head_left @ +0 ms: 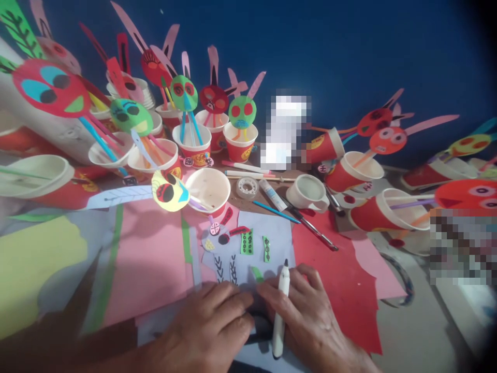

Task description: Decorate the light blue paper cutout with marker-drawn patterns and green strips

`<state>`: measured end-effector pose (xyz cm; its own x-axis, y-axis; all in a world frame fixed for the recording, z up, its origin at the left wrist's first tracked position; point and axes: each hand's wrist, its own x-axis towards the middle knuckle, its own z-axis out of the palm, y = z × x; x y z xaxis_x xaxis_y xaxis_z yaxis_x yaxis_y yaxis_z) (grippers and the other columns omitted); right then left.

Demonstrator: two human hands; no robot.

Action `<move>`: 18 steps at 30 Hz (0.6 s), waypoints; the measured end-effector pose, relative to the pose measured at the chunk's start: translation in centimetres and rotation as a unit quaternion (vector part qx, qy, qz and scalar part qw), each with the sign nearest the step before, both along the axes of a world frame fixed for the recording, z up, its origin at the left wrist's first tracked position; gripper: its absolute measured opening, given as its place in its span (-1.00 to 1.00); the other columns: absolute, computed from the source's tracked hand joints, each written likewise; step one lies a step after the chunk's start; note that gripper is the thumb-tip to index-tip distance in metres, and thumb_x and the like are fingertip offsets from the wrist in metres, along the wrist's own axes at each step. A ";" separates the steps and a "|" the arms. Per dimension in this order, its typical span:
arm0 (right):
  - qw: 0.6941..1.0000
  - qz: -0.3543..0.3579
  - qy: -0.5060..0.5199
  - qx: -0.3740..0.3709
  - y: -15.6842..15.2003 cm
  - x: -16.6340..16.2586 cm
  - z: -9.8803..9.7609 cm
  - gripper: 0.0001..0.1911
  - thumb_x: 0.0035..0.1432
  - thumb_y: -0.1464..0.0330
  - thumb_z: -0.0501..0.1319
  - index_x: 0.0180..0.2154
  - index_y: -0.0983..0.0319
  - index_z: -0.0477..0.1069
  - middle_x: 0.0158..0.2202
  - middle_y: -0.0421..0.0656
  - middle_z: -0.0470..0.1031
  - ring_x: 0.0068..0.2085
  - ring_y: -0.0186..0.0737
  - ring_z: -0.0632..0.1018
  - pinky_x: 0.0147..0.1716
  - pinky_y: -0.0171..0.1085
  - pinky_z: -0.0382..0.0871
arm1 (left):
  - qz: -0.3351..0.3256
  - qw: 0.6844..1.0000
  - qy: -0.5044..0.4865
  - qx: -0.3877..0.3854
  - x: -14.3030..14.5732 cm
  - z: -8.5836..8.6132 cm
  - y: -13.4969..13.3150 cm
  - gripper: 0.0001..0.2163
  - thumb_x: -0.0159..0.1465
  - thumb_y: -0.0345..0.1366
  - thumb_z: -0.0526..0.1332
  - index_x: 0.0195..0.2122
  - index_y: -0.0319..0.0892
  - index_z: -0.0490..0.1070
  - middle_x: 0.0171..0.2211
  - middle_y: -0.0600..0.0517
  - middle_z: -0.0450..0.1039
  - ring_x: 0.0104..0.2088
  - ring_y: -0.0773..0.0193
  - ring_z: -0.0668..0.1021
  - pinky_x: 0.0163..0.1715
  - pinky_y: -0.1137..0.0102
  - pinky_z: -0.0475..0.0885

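My right hand (310, 316) is closed around a white marker (281, 311) with a black tip pointing away from me. Its fingertips touch a small green paper piece (257, 273) on the lavender sheet (272, 233). My left hand (212, 326) rests beside it, fingers curled down on the same sheet, with something dark partly hidden under both hands. Just beyond lie small cut-outs: two green strips with black dots (247, 241), a red and black piece (231, 234), and two leaf patterns drawn in black (225, 269).
Red paper cups (238, 142) carrying paper bug faces on straws crowd the back and left. A white mug (309, 192), tape roll (247, 187), glue tube (272, 194), pens and scissors (310, 225) lie in the middle. Pink (147, 259), red (337, 274) and yellow (39, 259) sheets cover the table.
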<state>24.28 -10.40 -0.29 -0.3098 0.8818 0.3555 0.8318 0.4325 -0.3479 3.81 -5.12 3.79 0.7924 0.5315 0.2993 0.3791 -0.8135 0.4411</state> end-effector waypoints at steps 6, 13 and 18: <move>0.997 -0.005 0.078 0.003 -0.1 0.3 0.9 -0.75 0.14 0.58 0.14 -0.14 0.24 0.37 -0.37 -0.19 0.54 -0.34 -0.25 0.47 -0.11 -0.11 0.16 | -0.047 0.998 0.041 0.025 -0.1 -1.2 0.2 -0.73 0.40 -0.39 -0.03 -0.18 -0.16 0.48 -0.08 0.03 0.49 -0.12 0.18 0.44 -0.11 0.30 0.32; 0.978 -0.071 0.193 -0.046 -1.3 1.9 0.2 -0.65 0.31 0.10 0.03 -0.04 0.18 0.28 -0.30 -0.19 0.53 -0.32 -0.21 0.51 -0.09 -0.12 0.19 | -0.034 0.994 0.019 0.101 0.5 -2.9 0.6 -0.73 0.41 -0.29 -0.02 -0.06 -0.17 0.44 -0.01 0.06 0.47 -0.11 0.20 0.41 -0.22 0.31 0.30; 0.938 -0.121 0.322 -0.050 -1.6 1.8 -0.1 -0.40 0.28 -0.09 -0.21 0.03 0.10 0.35 -0.49 -0.23 0.42 -0.51 -0.26 0.45 -0.44 -0.23 0.33 | -0.030 0.985 0.124 0.120 1.0 -2.6 0.2 -0.71 0.41 -0.22 -0.01 0.04 -0.16 0.39 0.08 0.07 0.43 -0.06 0.20 0.40 -0.17 0.31 0.27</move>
